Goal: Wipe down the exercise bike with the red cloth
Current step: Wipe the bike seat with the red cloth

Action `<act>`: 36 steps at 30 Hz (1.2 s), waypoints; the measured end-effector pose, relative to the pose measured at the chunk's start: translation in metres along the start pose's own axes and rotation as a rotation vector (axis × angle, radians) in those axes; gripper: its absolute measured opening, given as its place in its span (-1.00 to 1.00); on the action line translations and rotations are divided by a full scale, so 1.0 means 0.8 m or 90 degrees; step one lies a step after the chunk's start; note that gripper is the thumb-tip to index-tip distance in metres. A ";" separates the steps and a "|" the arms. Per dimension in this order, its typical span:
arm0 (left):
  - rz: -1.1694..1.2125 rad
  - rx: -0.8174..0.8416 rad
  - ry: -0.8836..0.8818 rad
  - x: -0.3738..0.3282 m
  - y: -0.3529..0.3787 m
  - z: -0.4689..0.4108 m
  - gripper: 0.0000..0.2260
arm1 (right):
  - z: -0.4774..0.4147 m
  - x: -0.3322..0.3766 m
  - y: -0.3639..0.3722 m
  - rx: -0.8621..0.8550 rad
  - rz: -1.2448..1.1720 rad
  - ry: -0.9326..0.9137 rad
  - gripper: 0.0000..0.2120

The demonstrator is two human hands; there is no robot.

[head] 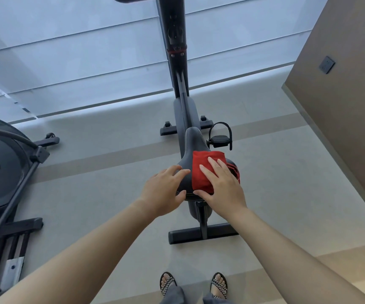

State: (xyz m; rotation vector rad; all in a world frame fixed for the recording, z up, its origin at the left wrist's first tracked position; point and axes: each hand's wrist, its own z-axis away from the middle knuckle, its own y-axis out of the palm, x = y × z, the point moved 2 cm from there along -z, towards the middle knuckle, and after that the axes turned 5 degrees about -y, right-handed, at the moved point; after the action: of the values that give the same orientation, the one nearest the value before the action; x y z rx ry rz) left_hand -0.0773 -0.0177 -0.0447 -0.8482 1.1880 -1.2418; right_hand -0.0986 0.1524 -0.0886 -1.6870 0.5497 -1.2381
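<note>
A black exercise bike (178, 69) stands in front of me, its saddle (191, 139) nearest and its front post rising toward the window. The folded red cloth (201, 170) lies on the right half of the saddle. My right hand (222, 185) presses flat on the cloth, fingers spread and thumb at its near edge. My left hand (166, 189) rests on the saddle's left rear edge, fingers apart and curled over the rim. The saddle's rear part is hidden under both hands.
A second exercise machine (3, 170) with a large dark flywheel stands at the left. A brown wall (348, 95) with a socket runs along the right. The bike's rear foot bar (201, 234) and right pedal (220, 138) stick out. My sandalled feet (193, 284) stand behind the bike.
</note>
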 end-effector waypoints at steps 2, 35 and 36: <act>-0.001 0.000 -0.010 -0.001 -0.003 0.002 -0.51 | 0.003 0.000 -0.002 -0.011 -0.019 -0.007 -0.40; 0.039 -0.045 0.024 0.052 -0.046 -0.014 -0.53 | -0.019 0.025 -0.004 -0.182 -0.246 0.114 -0.61; 0.042 -0.055 0.038 0.060 -0.056 -0.016 -0.52 | -0.025 0.038 -0.007 -0.195 -0.276 0.124 -0.65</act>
State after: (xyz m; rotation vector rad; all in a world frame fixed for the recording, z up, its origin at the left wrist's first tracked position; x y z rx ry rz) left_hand -0.1041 -0.0710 -0.0141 -0.8323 1.3155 -1.1765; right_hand -0.1055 0.1227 -0.0684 -2.0258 0.5261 -1.7110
